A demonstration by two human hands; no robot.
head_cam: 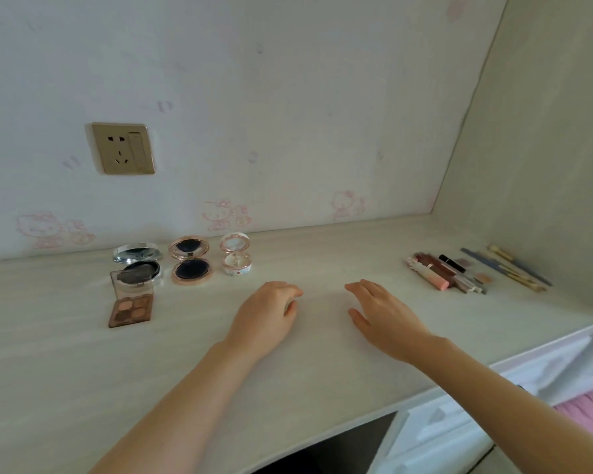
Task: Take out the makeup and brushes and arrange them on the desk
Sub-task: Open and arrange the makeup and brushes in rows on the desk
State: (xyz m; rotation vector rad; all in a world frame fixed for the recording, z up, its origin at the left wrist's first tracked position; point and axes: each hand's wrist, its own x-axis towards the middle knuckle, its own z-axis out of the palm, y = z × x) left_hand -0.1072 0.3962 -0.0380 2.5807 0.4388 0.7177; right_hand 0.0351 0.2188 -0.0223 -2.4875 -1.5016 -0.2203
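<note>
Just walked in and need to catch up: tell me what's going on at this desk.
A person is laying out makeup on the desk. Both hands hold nothing right now: the left hand and right hand hover or rest over the bare middle of the desk, fingers loosely relaxed. To the left, three round compacts stand open near the wall: silver, rose-gold and small white, with an open eyeshadow palette in front. To the right, lip products and brushes lie side by side.

We see pale wallpaper w/ pink cartoon cats, gold socket, wood-grain desk, white drawers below rt.
</note>
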